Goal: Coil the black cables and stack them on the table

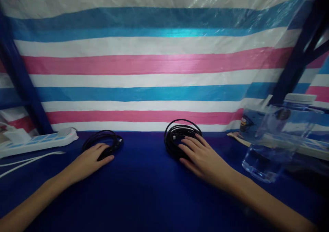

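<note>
Filling the background, a plastic sheet striped pink, blue and white [154, 64], and up against it the back edge of a dark blue, smooth counter [144, 187]! Towards the back right corner, a clear plastic bottle with a white cap [269, 161], slightly blurred. Over at the back left corner, a long white power strip with blue panels [46, 143], a white plug seated in it.

Now the big one: a thick round coil of black cable [168, 143], right of the middle at the back edge, and the right hand [203, 156] is on it! Fingers spread, laid across the coil's right and front side, thumb low at its front; the loops lie directly beneath them, showing beyond the fingertips.

Left of the middle, near the back edge, a smaller, flatter coil of black cable [88, 138]. The left hand [89, 161] covers its front, thumb standing wide of the fingers, dark loops showing in that gap and beyond the fingertips. And the smallest detail, a pale metal connector tip [174, 137] inside the larger coil, just off the right fingertips!
</note>
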Action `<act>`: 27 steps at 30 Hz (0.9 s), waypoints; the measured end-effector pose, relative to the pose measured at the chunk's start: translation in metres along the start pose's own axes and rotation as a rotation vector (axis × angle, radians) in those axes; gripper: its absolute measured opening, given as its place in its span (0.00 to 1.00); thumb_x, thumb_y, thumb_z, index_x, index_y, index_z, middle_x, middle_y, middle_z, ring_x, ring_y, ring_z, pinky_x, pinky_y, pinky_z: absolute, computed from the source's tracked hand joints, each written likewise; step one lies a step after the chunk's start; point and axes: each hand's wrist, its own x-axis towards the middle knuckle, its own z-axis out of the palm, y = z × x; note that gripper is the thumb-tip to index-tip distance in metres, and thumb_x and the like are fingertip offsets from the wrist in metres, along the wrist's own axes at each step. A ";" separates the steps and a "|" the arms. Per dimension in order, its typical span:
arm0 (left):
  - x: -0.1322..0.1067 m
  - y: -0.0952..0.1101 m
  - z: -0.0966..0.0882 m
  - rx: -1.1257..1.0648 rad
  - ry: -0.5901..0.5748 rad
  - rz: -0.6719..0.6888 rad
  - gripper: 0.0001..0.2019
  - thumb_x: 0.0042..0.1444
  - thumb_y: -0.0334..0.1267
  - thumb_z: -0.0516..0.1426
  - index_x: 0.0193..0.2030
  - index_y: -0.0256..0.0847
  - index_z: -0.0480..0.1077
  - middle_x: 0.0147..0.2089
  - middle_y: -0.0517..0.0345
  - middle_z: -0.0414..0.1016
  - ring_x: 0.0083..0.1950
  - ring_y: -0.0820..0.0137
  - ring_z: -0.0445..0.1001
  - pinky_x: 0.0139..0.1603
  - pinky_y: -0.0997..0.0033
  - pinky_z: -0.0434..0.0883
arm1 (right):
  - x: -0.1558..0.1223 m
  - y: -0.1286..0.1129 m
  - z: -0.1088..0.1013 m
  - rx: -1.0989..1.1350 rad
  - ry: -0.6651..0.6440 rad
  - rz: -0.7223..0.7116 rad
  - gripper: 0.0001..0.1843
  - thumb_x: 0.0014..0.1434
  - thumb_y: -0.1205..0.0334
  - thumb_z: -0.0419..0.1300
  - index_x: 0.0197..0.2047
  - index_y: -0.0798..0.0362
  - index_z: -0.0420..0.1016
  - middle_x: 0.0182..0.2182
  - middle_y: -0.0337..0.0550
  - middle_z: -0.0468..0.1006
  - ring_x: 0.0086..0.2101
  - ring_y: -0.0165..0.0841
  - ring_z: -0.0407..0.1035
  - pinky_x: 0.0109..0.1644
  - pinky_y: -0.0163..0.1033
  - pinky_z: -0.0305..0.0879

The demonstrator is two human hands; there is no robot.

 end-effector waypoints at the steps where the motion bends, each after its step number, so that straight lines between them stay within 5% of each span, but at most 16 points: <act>1: 0.000 0.002 0.000 -0.012 -0.014 0.015 0.27 0.54 0.58 0.49 0.53 0.40 0.66 0.57 0.47 0.66 0.57 0.56 0.65 0.58 0.59 0.59 | 0.000 0.003 0.001 0.020 -0.007 0.001 0.18 0.61 0.54 0.50 0.50 0.54 0.69 0.48 0.50 0.72 0.52 0.44 0.63 0.60 0.56 0.53; 6: -0.003 0.021 -0.009 0.061 -0.050 0.075 0.17 0.57 0.51 0.47 0.36 0.41 0.68 0.40 0.51 0.72 0.45 0.59 0.70 0.46 0.62 0.62 | -0.003 0.005 -0.008 0.092 0.071 -0.060 0.16 0.62 0.58 0.50 0.50 0.52 0.68 0.47 0.47 0.73 0.53 0.38 0.63 0.63 0.51 0.51; 11: -0.010 0.029 -0.003 -0.004 -0.065 -0.035 0.15 0.58 0.47 0.45 0.34 0.41 0.65 0.35 0.52 0.72 0.39 0.59 0.71 0.40 0.62 0.60 | -0.007 -0.021 -0.034 0.226 0.199 -0.095 0.15 0.61 0.63 0.51 0.51 0.48 0.67 0.47 0.42 0.74 0.50 0.34 0.66 0.61 0.44 0.58; 15: -0.021 0.060 -0.019 -0.378 -0.086 -0.115 0.16 0.53 0.52 0.49 0.25 0.41 0.60 0.23 0.62 0.63 0.25 0.70 0.64 0.27 0.72 0.56 | -0.007 -0.049 -0.055 0.504 0.191 0.025 0.16 0.59 0.61 0.54 0.52 0.45 0.66 0.46 0.38 0.75 0.45 0.28 0.70 0.49 0.28 0.69; 18: -0.036 0.112 -0.049 -0.830 -0.211 -0.243 0.20 0.49 0.57 0.53 0.26 0.41 0.60 0.17 0.68 0.54 0.17 0.78 0.52 0.19 0.76 0.46 | 0.005 -0.065 -0.066 0.525 0.104 0.026 0.27 0.55 0.60 0.59 0.58 0.51 0.62 0.54 0.45 0.69 0.52 0.35 0.66 0.55 0.36 0.65; 20: -0.047 0.150 -0.064 -1.055 -0.351 -0.235 0.21 0.45 0.58 0.56 0.26 0.41 0.60 0.16 0.68 0.54 0.13 0.80 0.47 0.15 0.77 0.44 | 0.016 -0.070 -0.069 0.470 0.159 0.023 0.35 0.55 0.61 0.59 0.64 0.54 0.53 0.61 0.51 0.59 0.57 0.42 0.59 0.57 0.45 0.62; 23: -0.055 0.188 -0.064 -1.321 -0.431 -0.194 0.20 0.45 0.58 0.57 0.27 0.40 0.63 0.19 0.65 0.62 0.15 0.78 0.58 0.17 0.77 0.55 | 0.026 -0.068 -0.069 0.458 0.185 0.031 0.35 0.58 0.71 0.49 0.68 0.48 0.43 0.63 0.50 0.55 0.58 0.43 0.56 0.56 0.50 0.61; 27: -0.048 0.188 -0.041 -1.404 -0.396 -0.238 0.18 0.51 0.55 0.54 0.32 0.40 0.66 0.24 0.60 0.69 0.24 0.71 0.69 0.25 0.73 0.65 | 0.018 -0.054 -0.067 0.713 -0.011 0.076 0.28 0.63 0.69 0.44 0.65 0.47 0.50 0.61 0.42 0.58 0.58 0.33 0.56 0.61 0.42 0.57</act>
